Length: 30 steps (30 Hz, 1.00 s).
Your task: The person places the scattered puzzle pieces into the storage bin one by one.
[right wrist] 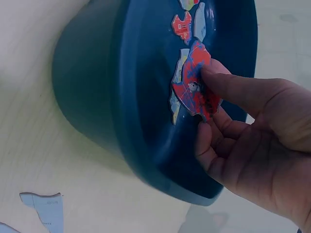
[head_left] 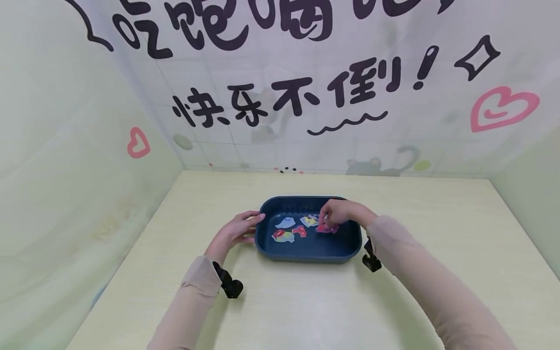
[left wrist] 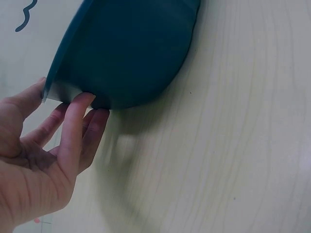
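Observation:
A dark blue rectangular basin (head_left: 306, 257) with rounded corners stands on the table. My left hand (head_left: 238, 228) grips its left end, one digit up at the rim and the other fingers against the outer wall (left wrist: 121, 58). Inside the basin, my right hand (head_left: 337, 212) pinches a red piece with blue markings (right wrist: 194, 80), flat and irregular like a jigsaw piece. Under it lies a pale blue and yellow piece (right wrist: 175, 109). To its left on the basin floor are a light blue piece (head_left: 286, 222), a small red piece (head_left: 299, 231) and a multicoloured piece (head_left: 283, 236).
On the pale wood-grain table (head_left: 280, 306), a light blue piece (right wrist: 48, 208) lies outside the basin in the right wrist view, with part of another at the frame edge. A printed cloth (head_left: 280, 146) hangs behind the table. Black wrist mounts (head_left: 229, 283) sit on both forearms.

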Motion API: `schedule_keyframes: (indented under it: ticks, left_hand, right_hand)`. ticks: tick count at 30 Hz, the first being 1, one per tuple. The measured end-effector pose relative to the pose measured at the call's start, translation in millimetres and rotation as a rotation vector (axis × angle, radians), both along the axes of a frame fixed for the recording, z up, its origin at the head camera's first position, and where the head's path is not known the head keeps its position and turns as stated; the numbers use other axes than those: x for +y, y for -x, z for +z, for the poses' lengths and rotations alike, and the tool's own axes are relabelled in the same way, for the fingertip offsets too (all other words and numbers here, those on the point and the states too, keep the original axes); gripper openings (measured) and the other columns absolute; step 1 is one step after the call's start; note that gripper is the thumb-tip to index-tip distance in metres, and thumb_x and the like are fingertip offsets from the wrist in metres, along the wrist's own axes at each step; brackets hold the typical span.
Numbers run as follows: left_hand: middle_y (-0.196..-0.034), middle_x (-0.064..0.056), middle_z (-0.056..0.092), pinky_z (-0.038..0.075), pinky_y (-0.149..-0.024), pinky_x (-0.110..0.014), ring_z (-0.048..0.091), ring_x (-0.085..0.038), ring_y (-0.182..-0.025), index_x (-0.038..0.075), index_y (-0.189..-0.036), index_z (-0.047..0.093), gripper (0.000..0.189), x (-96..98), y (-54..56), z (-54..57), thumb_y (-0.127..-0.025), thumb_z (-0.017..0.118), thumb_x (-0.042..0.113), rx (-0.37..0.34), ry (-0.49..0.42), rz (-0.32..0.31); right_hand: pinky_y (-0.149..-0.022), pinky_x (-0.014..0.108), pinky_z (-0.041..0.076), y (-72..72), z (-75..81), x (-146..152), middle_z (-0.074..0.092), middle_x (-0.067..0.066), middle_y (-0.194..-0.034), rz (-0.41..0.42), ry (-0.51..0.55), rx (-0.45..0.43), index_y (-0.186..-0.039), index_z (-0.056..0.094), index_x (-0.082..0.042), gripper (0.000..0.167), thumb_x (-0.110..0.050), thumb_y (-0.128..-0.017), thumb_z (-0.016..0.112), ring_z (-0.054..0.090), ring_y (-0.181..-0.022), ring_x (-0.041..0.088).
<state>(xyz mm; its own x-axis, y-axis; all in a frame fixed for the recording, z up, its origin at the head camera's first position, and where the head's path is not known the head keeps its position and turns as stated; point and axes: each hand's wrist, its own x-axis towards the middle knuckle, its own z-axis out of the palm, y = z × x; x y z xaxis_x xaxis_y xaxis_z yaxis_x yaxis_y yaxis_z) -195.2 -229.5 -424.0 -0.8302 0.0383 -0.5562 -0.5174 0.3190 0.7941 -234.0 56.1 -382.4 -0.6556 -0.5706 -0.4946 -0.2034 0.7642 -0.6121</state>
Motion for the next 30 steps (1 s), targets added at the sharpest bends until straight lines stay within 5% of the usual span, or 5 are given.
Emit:
schedule_keyframes:
  ticks: [6,13,23,30]
  left_hand:
    - [-0.133,-0.015,0.048,0.053,-0.069,-0.026,0.051,-0.027,-0.116,0.016,-0.138,0.036,0.058,1.5,-0.9,1.2,-0.09,0.052,0.044,-0.002,-0.001,-0.002]
    - [-0.133,-0.018,0.048,0.053,-0.068,-0.026,0.053,-0.026,-0.113,0.012,-0.139,0.034,0.057,3.1,-2.9,2.3,-0.092,0.05,0.04,0.032,-0.021,-0.024]
    - [-0.133,-0.017,0.048,0.053,-0.067,-0.025,0.052,-0.027,-0.114,0.014,-0.138,0.035,0.056,2.9,-2.8,1.1,-0.091,0.051,0.041,0.024,-0.014,-0.016]
    - [-0.132,-0.017,0.048,0.053,-0.069,-0.026,0.053,-0.026,-0.113,0.013,-0.138,0.036,0.056,0.7,-2.9,0.3,-0.092,0.051,0.041,0.024,-0.016,-0.008]
  right_hand:
    - [-0.075,0.033,0.053,1.7,-5.7,-5.1,0.064,0.008,-0.087,-0.015,-0.02,-0.014,-0.1,0.065,0.0,0.022,0.007,-0.084,0.053,0.058,-0.064,0.011]
    - [-0.062,0.025,0.046,1.5,-6.8,-6.6,0.064,0.01,-0.082,0.015,-0.063,-0.008,-0.104,0.065,-0.001,0.03,0.011,-0.083,0.047,0.056,-0.062,0.01]
    - [-0.069,0.028,0.052,18.9,-31.9,-10.3,0.062,0.007,-0.074,0.061,-0.047,0.0,-0.102,0.064,-0.005,0.035,0.014,-0.08,0.045,0.061,-0.063,0.014]
    - [-0.075,0.029,0.051,4.4,-17.8,-10.6,0.065,0.012,-0.082,0.016,-0.05,0.047,-0.108,0.06,0.0,0.03,0.011,-0.082,0.048,0.06,-0.068,0.015]
